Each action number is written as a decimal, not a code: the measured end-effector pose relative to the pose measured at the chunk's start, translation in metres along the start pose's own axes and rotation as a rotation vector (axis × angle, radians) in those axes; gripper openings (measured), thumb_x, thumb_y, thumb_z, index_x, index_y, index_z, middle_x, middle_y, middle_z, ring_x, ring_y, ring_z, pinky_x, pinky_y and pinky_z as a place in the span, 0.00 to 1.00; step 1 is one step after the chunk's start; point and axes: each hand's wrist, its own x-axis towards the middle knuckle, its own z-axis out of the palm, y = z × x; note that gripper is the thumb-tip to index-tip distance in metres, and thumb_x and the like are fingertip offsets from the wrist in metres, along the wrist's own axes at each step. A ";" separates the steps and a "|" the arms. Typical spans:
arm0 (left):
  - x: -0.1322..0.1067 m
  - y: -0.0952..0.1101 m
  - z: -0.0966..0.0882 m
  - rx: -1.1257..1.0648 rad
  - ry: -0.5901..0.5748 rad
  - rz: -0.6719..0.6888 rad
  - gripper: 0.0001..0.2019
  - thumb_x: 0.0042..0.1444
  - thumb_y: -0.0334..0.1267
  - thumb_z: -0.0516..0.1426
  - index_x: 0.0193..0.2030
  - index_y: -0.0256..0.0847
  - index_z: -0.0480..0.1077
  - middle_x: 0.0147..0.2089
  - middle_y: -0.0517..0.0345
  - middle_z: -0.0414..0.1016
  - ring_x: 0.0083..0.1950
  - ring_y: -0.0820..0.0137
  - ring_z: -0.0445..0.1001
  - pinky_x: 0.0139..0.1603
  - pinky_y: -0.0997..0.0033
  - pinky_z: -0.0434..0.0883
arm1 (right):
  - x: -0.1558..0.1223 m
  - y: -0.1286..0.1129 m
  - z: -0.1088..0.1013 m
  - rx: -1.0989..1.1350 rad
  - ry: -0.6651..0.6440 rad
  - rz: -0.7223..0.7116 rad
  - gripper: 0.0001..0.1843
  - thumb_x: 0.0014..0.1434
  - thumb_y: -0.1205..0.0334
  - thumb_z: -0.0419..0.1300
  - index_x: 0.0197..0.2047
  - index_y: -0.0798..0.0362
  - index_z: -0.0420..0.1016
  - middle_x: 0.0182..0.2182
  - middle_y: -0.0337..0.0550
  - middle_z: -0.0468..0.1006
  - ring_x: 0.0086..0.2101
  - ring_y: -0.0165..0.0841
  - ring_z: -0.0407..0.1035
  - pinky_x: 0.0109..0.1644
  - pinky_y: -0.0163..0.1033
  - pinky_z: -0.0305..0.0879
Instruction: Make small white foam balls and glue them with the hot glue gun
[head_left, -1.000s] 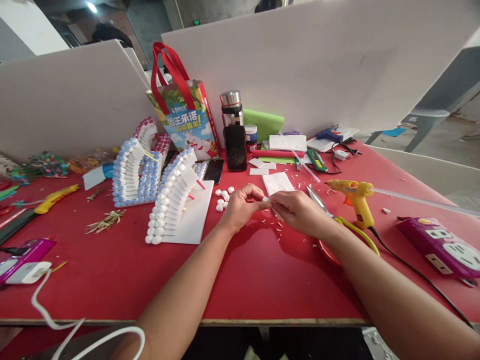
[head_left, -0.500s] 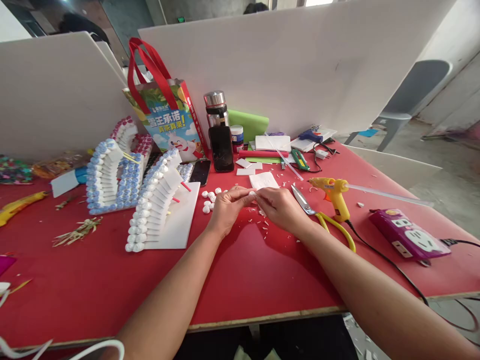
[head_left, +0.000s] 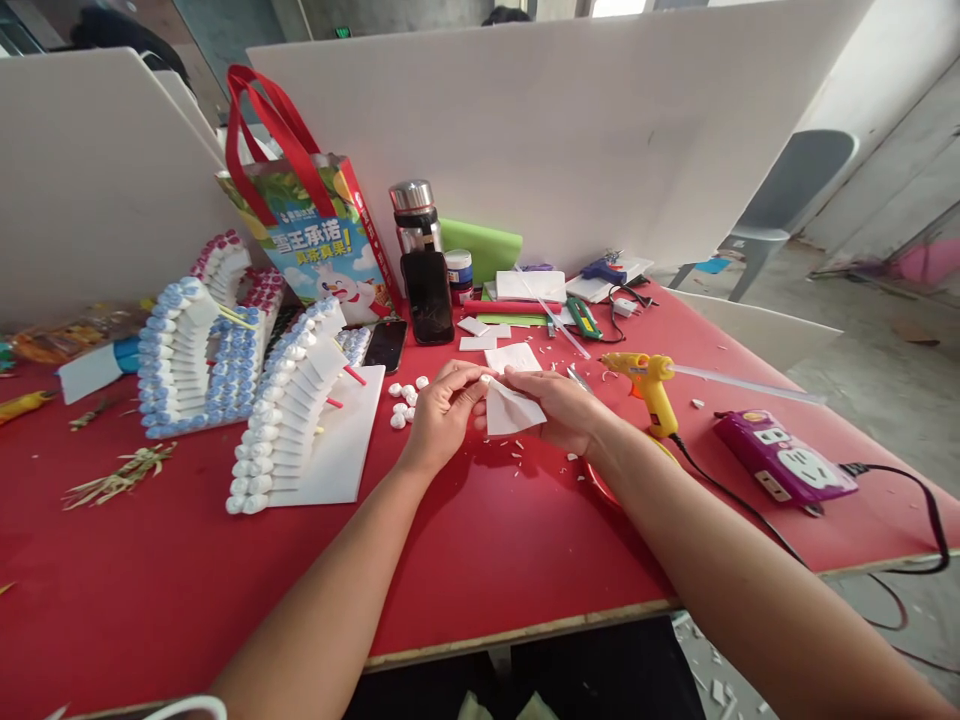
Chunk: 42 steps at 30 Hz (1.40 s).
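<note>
My left hand (head_left: 442,412) is closed in a pinch on a small white ball (head_left: 486,379). A thin white paper sheet (head_left: 514,410) hangs at the fingertips of my right hand (head_left: 564,402), which grips its upper edge beside the ball. The fingertips of both hands nearly meet. Several white balls (head_left: 403,396) lie just left of my left hand. Behind the hands is a stack of white paper squares (head_left: 513,357). Left of them stands a curved white model (head_left: 296,410) edged with white balls on a white board (head_left: 360,440).
A yellow glue gun (head_left: 649,385) and a purple power strip (head_left: 784,455) are on the right of the red table (head_left: 465,560). Scissors lie partly hidden under my right forearm. A phone (head_left: 427,297) leans against a steel bottle (head_left: 412,205); a bag (head_left: 319,240) stands behind the models.
A white paper sheet has come into view at my right fingers. My right hand has turned flatter over the scissors, hiding most of them. The camera view has shifted slightly to the right.
</note>
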 end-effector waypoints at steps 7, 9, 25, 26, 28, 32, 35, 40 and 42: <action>0.000 -0.002 0.000 -0.017 0.006 -0.019 0.12 0.64 0.44 0.57 0.46 0.43 0.79 0.47 0.53 0.76 0.50 0.66 0.75 0.54 0.68 0.72 | -0.004 0.002 0.006 0.019 0.003 -0.040 0.11 0.62 0.57 0.64 0.38 0.57 0.76 0.30 0.41 0.73 0.27 0.29 0.68 0.41 0.48 0.78; 0.000 -0.004 0.001 -0.023 0.023 -0.040 0.12 0.63 0.45 0.58 0.47 0.43 0.79 0.47 0.53 0.77 0.49 0.66 0.76 0.53 0.68 0.72 | -0.003 0.003 0.007 -0.037 -0.011 -0.070 0.14 0.57 0.54 0.68 0.36 0.57 0.76 0.29 0.38 0.70 0.26 0.26 0.63 0.38 0.44 0.77; -0.003 0.002 0.009 -0.003 0.108 -0.064 0.11 0.58 0.45 0.62 0.41 0.42 0.79 0.41 0.55 0.79 0.43 0.67 0.76 0.47 0.68 0.73 | -0.001 0.016 0.011 -1.160 0.481 -0.563 0.05 0.62 0.59 0.56 0.35 0.50 0.68 0.25 0.39 0.76 0.26 0.32 0.68 0.28 0.34 0.55; -0.002 0.003 0.009 -0.022 0.113 -0.077 0.11 0.57 0.46 0.63 0.41 0.42 0.79 0.40 0.55 0.79 0.42 0.67 0.76 0.46 0.68 0.73 | -0.002 0.017 0.010 -1.175 0.451 -0.605 0.05 0.62 0.60 0.55 0.35 0.50 0.68 0.26 0.39 0.76 0.26 0.32 0.68 0.29 0.34 0.56; -0.002 0.004 0.007 -0.051 0.121 -0.105 0.11 0.55 0.46 0.65 0.38 0.42 0.80 0.39 0.55 0.79 0.39 0.67 0.76 0.42 0.68 0.74 | -0.002 0.017 0.008 -1.198 0.393 -0.665 0.04 0.63 0.61 0.55 0.36 0.51 0.69 0.27 0.40 0.76 0.26 0.31 0.68 0.30 0.34 0.56; 0.000 0.003 0.002 -0.115 0.116 -0.175 0.12 0.49 0.47 0.68 0.34 0.41 0.80 0.36 0.56 0.79 0.36 0.69 0.75 0.38 0.69 0.73 | -0.004 0.014 0.003 -1.211 0.255 -0.707 0.06 0.66 0.60 0.53 0.39 0.51 0.69 0.28 0.40 0.77 0.26 0.31 0.68 0.32 0.34 0.57; 0.001 0.003 -0.001 -0.176 0.036 -0.244 0.13 0.45 0.46 0.70 0.32 0.39 0.78 0.31 0.57 0.78 0.33 0.70 0.74 0.38 0.69 0.73 | -0.008 0.009 0.002 -1.211 0.193 -0.680 0.06 0.66 0.60 0.54 0.39 0.51 0.70 0.28 0.40 0.77 0.26 0.30 0.68 0.32 0.34 0.57; 0.000 0.003 -0.002 -0.258 -0.028 -0.293 0.15 0.42 0.45 0.72 0.33 0.38 0.77 0.30 0.57 0.78 0.33 0.68 0.77 0.40 0.65 0.75 | -0.012 0.002 0.002 -1.171 0.166 -0.592 0.07 0.65 0.59 0.57 0.36 0.51 0.72 0.24 0.38 0.76 0.25 0.30 0.66 0.31 0.34 0.57; 0.000 0.002 -0.002 -0.244 -0.045 -0.265 0.15 0.45 0.45 0.71 0.36 0.39 0.79 0.32 0.57 0.77 0.34 0.68 0.76 0.41 0.65 0.75 | -0.012 0.002 0.002 -1.149 0.164 -0.585 0.07 0.65 0.59 0.57 0.36 0.51 0.73 0.24 0.38 0.76 0.25 0.30 0.66 0.30 0.34 0.56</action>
